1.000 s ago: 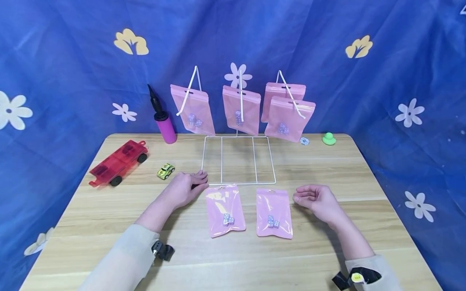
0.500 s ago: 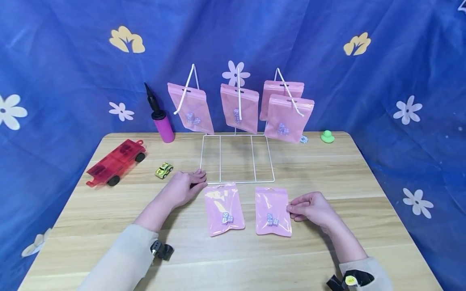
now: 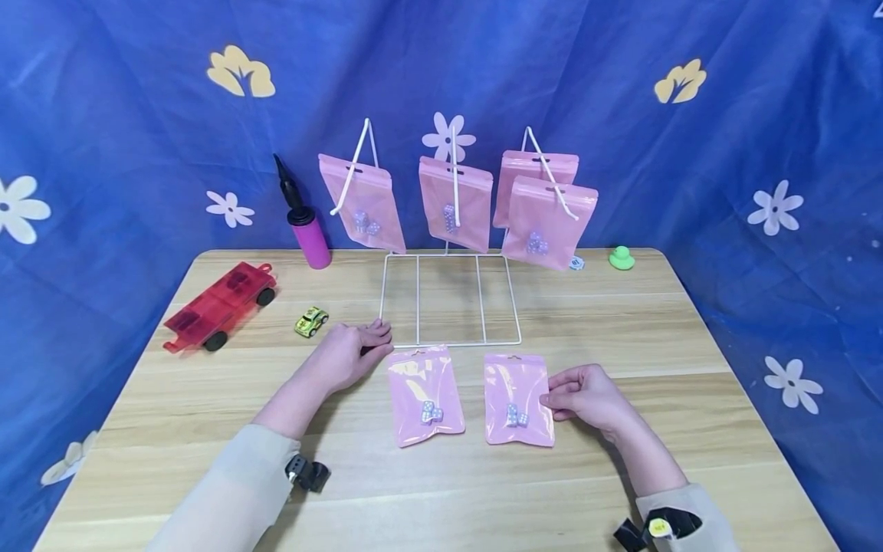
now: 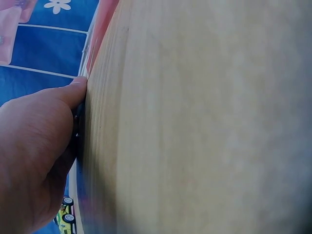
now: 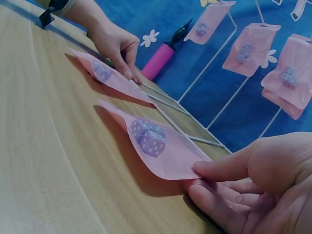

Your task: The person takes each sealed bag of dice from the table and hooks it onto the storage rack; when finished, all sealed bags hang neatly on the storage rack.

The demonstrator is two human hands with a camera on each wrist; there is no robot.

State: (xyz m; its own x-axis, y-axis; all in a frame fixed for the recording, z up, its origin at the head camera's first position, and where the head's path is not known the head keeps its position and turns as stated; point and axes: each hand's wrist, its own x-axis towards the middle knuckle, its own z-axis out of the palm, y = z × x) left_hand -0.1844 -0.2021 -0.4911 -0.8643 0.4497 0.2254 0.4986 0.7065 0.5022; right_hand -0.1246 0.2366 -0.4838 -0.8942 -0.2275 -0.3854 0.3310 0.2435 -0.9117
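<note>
Well in from the right edge of the table [image 3: 662, 452], a pink zip bag [image 3: 509, 383] lies flat, pinched at its right margin by the right hand [image 3: 585, 399]. It looks light, floppy and slick; the dice [image 5: 148, 139] may slide inside, so the flat margin suits gripping. Just left, a second zip bag [image 3: 417, 391] lies close; the left hand [image 3: 355, 354] grips the front left corner of the wire rack [image 3: 480, 300].

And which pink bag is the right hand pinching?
The bag lying on the table on the person's right: the right hand pinches its edge. The other table bag lies nearer the left hand; four more bags hang on the white rack.
</note>
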